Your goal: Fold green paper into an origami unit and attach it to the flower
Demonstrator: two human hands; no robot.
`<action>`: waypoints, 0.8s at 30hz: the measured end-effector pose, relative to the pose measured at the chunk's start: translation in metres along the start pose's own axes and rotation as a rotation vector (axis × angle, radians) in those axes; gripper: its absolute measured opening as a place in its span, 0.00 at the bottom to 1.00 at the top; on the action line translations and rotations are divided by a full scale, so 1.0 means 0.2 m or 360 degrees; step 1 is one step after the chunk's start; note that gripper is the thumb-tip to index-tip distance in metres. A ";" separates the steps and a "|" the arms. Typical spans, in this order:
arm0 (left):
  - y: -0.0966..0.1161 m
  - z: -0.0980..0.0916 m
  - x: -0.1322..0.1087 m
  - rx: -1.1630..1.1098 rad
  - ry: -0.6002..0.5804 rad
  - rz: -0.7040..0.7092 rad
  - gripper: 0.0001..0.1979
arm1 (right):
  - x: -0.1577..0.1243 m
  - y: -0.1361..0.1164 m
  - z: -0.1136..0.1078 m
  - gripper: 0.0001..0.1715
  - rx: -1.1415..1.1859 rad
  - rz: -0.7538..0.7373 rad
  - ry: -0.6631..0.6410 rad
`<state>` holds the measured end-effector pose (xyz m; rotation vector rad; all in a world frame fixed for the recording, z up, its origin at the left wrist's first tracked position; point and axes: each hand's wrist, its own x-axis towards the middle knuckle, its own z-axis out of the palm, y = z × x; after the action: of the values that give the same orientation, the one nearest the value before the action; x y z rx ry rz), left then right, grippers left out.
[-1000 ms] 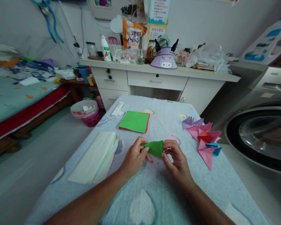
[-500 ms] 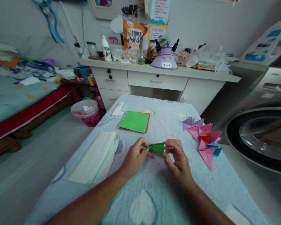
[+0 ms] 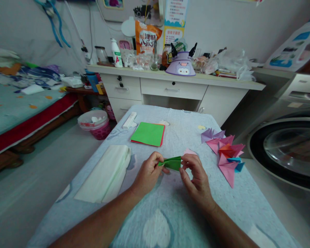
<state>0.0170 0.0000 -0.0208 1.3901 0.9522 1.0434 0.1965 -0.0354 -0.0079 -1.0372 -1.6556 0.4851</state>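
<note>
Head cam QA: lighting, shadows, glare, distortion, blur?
Head view: dim, cool light; soft shadow on the tablecloth near the hands; faint reflections in the washing machine door, no harsh glare; wide-angle stretch toward the edges, with the detergent bottle leaning at right; folded green paper fairly clear, fine print on the wall poster too small to read.

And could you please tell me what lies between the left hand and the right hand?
In the head view, the folded green paper lies between the left hand and right hand, touching both.
</note>
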 end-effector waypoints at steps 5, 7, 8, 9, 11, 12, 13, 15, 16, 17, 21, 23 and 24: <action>-0.01 0.00 0.00 0.0008 -0.0010 0.0006 0.07 | 0.00 0.00 0.00 0.18 -0.0009 0.0012 -0.0013; -0.01 0.00 0.00 0.0011 -0.0016 0.0005 0.07 | 0.00 0.00 0.00 0.18 -0.0007 0.0019 -0.0013; -0.01 0.00 0.00 0.0013 -0.0018 0.0005 0.07 | 0.00 -0.01 0.00 0.17 -0.0005 0.0021 -0.0008; -0.01 0.00 0.00 0.0013 -0.0019 0.0005 0.07 | 0.00 -0.01 0.00 0.17 -0.0004 0.0020 -0.0004; -0.01 0.00 0.00 -0.0007 -0.0013 0.0003 0.07 | 0.00 -0.01 0.00 0.14 -0.0010 0.0015 0.0007; -0.01 0.00 0.00 -0.0023 -0.0008 0.0002 0.07 | 0.00 -0.01 0.00 0.13 -0.0016 0.0012 0.0014; -0.01 0.00 0.00 -0.0038 -0.0002 0.0000 0.07 | 0.00 -0.02 0.00 0.12 -0.0024 0.0010 0.0024; -0.01 0.00 0.00 -0.0047 0.0004 -0.0002 0.06 | 0.00 -0.02 0.00 0.11 -0.0042 0.0009 0.0041; -0.01 0.00 0.00 -0.0043 0.0008 0.0001 0.06 | 0.00 -0.02 0.00 0.11 -0.0049 0.0010 0.0045; -0.01 0.00 0.00 -0.0036 0.0013 0.0003 0.06 | 0.00 -0.02 0.00 0.11 -0.0054 0.0010 0.0046; -0.02 0.00 0.00 -0.0010 0.0046 0.0013 0.05 | -0.01 -0.03 0.00 0.14 -0.0068 -0.0007 0.0029; -0.02 0.00 0.00 -0.0011 0.0058 0.0012 0.05 | -0.01 -0.03 0.00 0.17 -0.0080 -0.0024 0.0027; -0.02 0.00 0.00 -0.0014 0.0065 0.0010 0.06 | -0.01 -0.03 0.00 0.18 -0.0088 -0.0031 0.0028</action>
<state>0.0164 0.0014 -0.0240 1.3697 0.9724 1.0829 0.1950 -0.0403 -0.0044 -1.0620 -1.6700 0.4184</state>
